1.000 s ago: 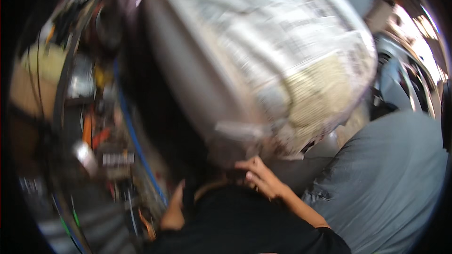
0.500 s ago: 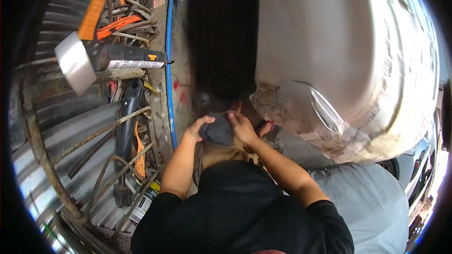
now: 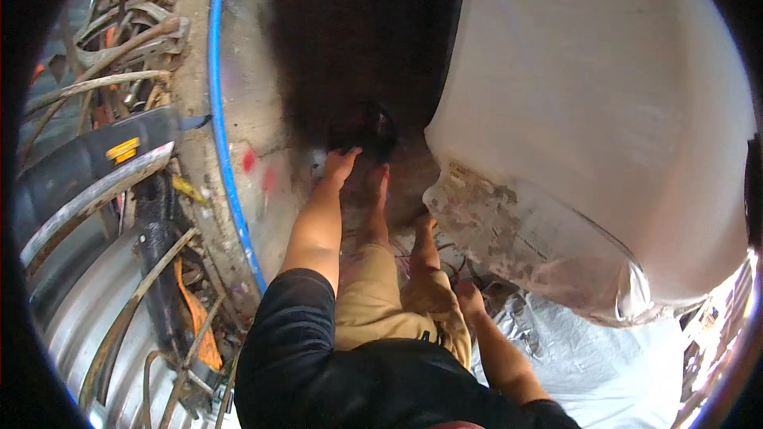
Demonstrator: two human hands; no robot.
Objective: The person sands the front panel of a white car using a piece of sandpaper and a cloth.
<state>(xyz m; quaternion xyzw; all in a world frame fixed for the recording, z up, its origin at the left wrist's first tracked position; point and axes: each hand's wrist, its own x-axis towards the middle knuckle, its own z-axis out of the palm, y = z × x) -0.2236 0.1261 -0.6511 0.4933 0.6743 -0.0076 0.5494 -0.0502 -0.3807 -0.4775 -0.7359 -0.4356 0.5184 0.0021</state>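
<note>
My left arm stretches forward, and my left hand (image 3: 342,167) is at the near edge of a dark round thing (image 3: 367,129) low in the shade. Its fingers fade into the dark, so whether they grip the edge does not show. Close beside my right knee hangs my right hand (image 3: 470,299), lowered, with its fingers mostly hidden. The grey cloth-like bundle from before is not visible. My bare feet (image 3: 381,184) stand just behind the round thing, below tan trousers (image 3: 373,294).
A large plastic-wrapped pale body (image 3: 588,95) bulges along the right, its lower edge dirty. On the left run a blue hose (image 3: 216,95) and a concrete ledge (image 3: 191,56), with old metal tools and rods (image 3: 127,40) beyond. A grey sheet (image 3: 588,365) lies at lower right.
Both hands held a dark grey bundle in front of me; now they are apart. My left hand has reached forward to the round thing, and my right has dropped back beside my knee. The view has shifted.
</note>
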